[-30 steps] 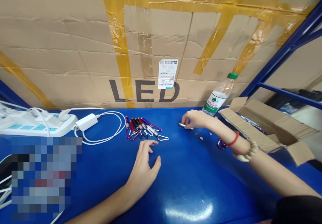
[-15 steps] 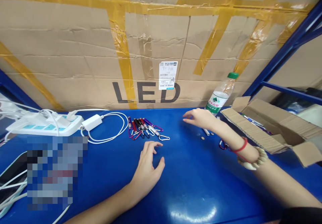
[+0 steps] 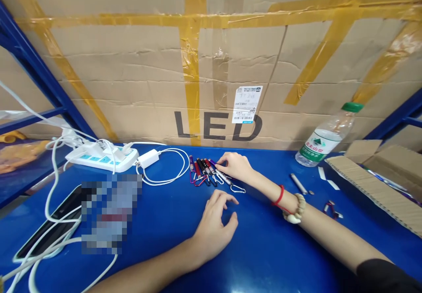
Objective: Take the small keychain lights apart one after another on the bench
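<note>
A row of several small keychain torches [image 3: 202, 171] with carabiner clips lies on the blue table [image 3: 263, 249], in front of the big "LED" carton. My right hand [image 3: 236, 167] reaches across to the right end of the row. Its fingertips are pressed together on one of the rightmost torches. A red string and a bead bracelet [image 3: 295, 208] are on that wrist. My left hand [image 3: 214, 227] rests on the table just in front of the row, fingers loosely curled and apart, with nothing in it.
A silver torch tube [image 3: 298, 183], tiny round cells [image 3: 311, 192] and a red clip part [image 3: 331, 208] lie to the right. Also there: a water bottle [image 3: 325, 141] and an open cardboard box [image 3: 379, 183]. On the left are a power strip [image 3: 102, 157], a white charger [image 3: 148, 157], cables and a phone [image 3: 49, 231].
My right hand left the silver tube near the bottle and moved left to the row of torches. The view swung left. My left hand stayed put.
</note>
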